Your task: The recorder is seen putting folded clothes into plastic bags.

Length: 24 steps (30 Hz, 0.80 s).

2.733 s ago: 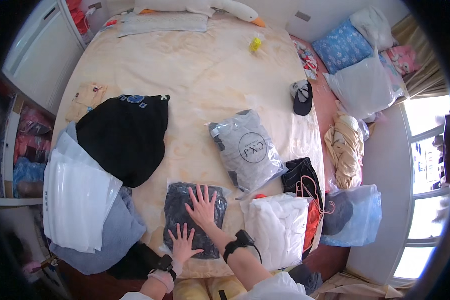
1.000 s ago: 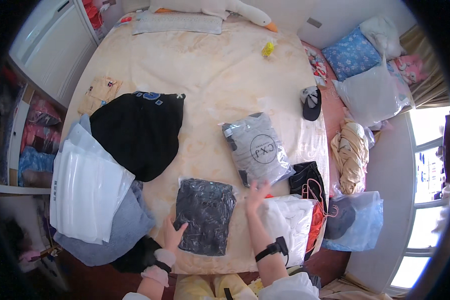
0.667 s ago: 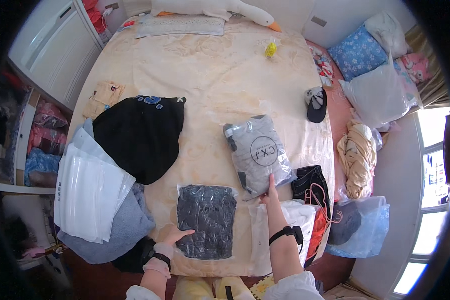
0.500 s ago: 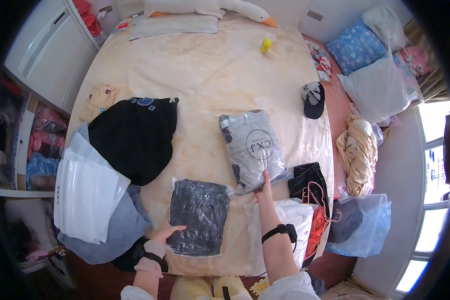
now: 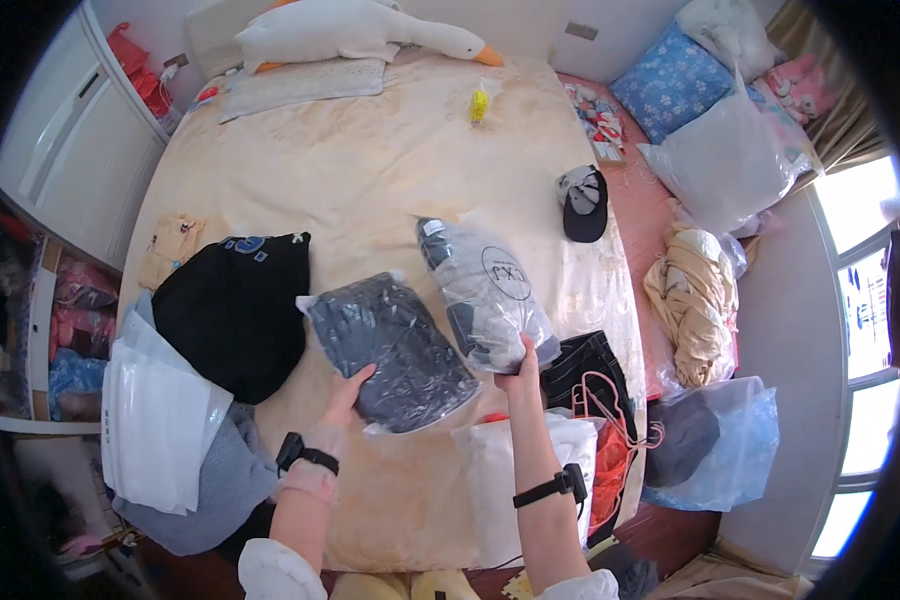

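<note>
My left hand (image 5: 346, 392) grips the lower left edge of a clear bag with a dark grey folded garment (image 5: 390, 350), thumb on top and fingers hidden beneath. The bag is tilted above the bed. My right hand (image 5: 517, 370) holds the near end of another clear bag with a light grey folded garment (image 5: 485, 285), a round black print on its front. The two bags lie side by side, almost touching. To the left a black garment (image 5: 235, 320) is spread on the bed, beside a stack of white plastic bags (image 5: 160, 430).
A white packaged item (image 5: 490, 510), black denim (image 5: 580, 375) and orange cloth (image 5: 607, 475) lie by my right forearm. Farther off are a cap (image 5: 583, 205), a yellow object (image 5: 478, 106) and a goose plush (image 5: 340, 35). Grey cloth (image 5: 210, 505) lies under the white bags.
My left hand has lifted the dark bag and carried it forward, turning it next to the light grey one. My right hand has tilted the light grey bag. The view has shifted.
</note>
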Tool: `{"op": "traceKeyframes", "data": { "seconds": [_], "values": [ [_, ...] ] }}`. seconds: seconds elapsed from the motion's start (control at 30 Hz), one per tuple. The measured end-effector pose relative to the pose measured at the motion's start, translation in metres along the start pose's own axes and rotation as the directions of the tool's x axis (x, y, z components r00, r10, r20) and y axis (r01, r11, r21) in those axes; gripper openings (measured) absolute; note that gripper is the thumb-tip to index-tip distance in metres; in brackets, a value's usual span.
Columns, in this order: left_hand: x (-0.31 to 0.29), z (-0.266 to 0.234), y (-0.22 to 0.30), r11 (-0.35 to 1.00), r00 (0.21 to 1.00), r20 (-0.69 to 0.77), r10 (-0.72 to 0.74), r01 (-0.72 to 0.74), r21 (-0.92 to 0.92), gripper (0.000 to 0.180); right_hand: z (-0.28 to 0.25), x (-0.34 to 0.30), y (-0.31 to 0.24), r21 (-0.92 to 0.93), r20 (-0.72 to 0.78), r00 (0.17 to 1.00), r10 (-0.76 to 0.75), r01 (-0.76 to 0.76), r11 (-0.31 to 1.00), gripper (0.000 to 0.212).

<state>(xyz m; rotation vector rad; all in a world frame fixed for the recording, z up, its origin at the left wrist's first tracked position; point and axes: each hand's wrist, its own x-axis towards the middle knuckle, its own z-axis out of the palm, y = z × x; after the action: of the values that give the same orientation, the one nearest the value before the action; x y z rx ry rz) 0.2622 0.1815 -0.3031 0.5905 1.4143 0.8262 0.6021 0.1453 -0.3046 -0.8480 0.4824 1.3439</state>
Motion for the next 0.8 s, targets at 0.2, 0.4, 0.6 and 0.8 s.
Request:
{"op": "traceKeyframes", "data": {
  "seconds": [0.2,0.4,0.6,0.8],
  "values": [
    [0.058,0.109,-0.088,0.991,0.964,0.264,-0.024,0.057,-0.120,0.074,0.017,-0.058,-0.029,-0.134,-0.009,0.995,-0.102,0.099,0.986,0.055],
    [0.096,0.121,-0.100,0.959,0.958,0.160,0.237,-0.257,0.117,0.082,-0.018,-0.080,0.042,-0.159,0.014,0.997,-0.081,0.082,0.984,0.037],
    [0.040,0.156,-0.026,0.950,0.907,0.332,-0.258,0.300,-0.082,0.092,-0.105,-0.030,0.069,-0.026,-0.327,0.945,-0.003,-0.006,1.000,0.024],
    [0.050,0.147,-0.001,0.990,0.885,0.456,-0.095,0.132,-0.050,0.091,-0.111,-0.020,0.068,-0.228,-0.244,0.969,0.032,-0.089,0.970,0.019]
  ]
}}
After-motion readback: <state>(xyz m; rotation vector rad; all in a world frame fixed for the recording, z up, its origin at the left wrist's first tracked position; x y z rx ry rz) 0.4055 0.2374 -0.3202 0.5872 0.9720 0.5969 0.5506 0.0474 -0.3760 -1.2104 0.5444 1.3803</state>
